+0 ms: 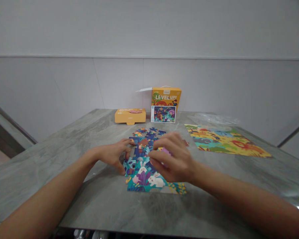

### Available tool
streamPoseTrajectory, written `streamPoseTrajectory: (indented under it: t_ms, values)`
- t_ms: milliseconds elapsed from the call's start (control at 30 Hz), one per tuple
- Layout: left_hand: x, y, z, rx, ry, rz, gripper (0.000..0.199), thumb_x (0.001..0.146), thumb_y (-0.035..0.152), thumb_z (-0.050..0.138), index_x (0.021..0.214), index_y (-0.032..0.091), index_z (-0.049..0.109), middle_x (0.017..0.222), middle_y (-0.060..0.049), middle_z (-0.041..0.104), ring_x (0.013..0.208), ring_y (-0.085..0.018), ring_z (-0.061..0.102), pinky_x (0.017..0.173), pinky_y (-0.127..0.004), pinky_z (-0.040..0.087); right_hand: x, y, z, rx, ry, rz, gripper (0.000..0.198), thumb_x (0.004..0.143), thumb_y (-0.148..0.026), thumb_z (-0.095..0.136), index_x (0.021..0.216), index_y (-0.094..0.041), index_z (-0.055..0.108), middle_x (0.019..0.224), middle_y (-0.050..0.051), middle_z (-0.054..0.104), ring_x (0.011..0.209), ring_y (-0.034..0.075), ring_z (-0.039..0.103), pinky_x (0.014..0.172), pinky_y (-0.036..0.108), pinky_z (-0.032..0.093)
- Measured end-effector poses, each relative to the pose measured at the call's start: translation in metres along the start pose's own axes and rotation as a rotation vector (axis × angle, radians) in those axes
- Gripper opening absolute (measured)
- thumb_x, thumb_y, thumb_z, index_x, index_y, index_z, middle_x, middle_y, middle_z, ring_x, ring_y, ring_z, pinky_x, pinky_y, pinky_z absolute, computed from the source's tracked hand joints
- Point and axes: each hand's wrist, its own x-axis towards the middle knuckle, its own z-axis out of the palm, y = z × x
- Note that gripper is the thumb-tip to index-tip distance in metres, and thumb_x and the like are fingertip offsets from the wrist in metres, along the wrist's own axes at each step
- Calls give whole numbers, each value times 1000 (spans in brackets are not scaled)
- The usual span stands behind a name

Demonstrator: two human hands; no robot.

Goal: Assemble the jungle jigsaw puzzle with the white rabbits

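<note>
Puzzle (142,169), head view: part-built, flat on the grey stone-look table (102,205), near the middle and towards the near edge. Straight near edge; white rabbits and a purple plant there, darker blue pieces farther off, the far end ragged with gaps.

Left hand (114,154): at the puzzle's left side, thumb and fingers spread in a wide curve, tips at the ragged border; nothing seen gripped. Right hand (175,159): over the right part, fingers curled in towards the thumb (blurred, and a purple patch shows among them); whether a piece is held, I cannot tell.

Beyond the puzzle: low orange box (130,117), left; upright orange box (164,96) marked "LEVEL UP!", its flap out to the left, a white-edged picture (163,114) at its front. Right side: bright animal picture (229,141) lying flat, clear plastic wrap (214,118) just behind it. Pale wall (149,30) at the back.
</note>
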Motion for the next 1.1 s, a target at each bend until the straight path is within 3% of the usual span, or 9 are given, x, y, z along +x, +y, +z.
streamPoseTrajectory:
  t_ms: [100,200,333,467,600,733,833,967,1100]
  values:
    - [0,-3,0,-12,22,22,37,63,48,84,79,20,66,149,-5,40,142,-34,27,113,-46,31,3,1,33,-8,-84,-77,24,94,-28,52,113,-21,66,105,11,63,99,24,53,86,45,44]
    - [-1,-4,-3,0,56,56,26,75,45,76,78,20,67,148,-4,42,142,-30,26,115,-45,27,3,4,53,80,-221,-115,32,96,-36,50,122,-22,64,111,11,61,104,23,52,91,42,43]
    - [-2,-5,-9,66,134,56,19,85,37,66,79,19,63,143,-7,47,139,-29,30,114,-46,27,1,6,53,142,-275,-88,34,98,-38,47,124,-25,64,117,11,59,109,22,52,96,43,43]
    - [-3,-7,-12,134,216,-3,16,86,33,63,79,19,60,137,-9,51,132,-28,38,110,-46,30,0,8,50,157,-299,-72,34,98,-37,47,125,-25,64,118,12,58,110,23,52,96,43,43]
    - [-3,-4,-13,129,178,-31,18,84,34,64,76,18,62,127,-8,56,124,-27,44,106,-42,35,0,8,53,156,-293,-73,33,97,-34,47,124,-24,64,118,12,58,109,23,52,96,43,44]
    - [-1,1,-12,36,130,-6,24,84,39,64,73,18,62,97,-5,61,93,-20,57,87,-33,45,-1,8,55,151,-268,-79,31,97,-32,48,122,-24,66,116,12,58,109,22,52,96,42,44]
    - [-1,4,-11,-141,69,-60,29,84,43,63,73,17,57,68,1,54,62,-13,49,60,-25,41,0,8,54,146,-267,-86,31,97,-31,48,122,-23,66,116,12,58,109,22,53,96,42,44]
    - [0,8,-8,-395,-15,-90,30,82,45,67,84,17,55,60,6,50,54,-10,45,50,-22,34,0,7,54,138,-274,-88,32,97,-31,48,122,-24,66,116,12,59,108,22,53,96,42,44]
    - [0,9,-7,-396,-32,-37,36,82,40,67,108,17,59,58,7,49,52,-10,43,49,-21,31,-1,7,55,133,-256,-83,31,96,-31,49,122,-24,66,115,12,60,108,22,54,95,42,45]
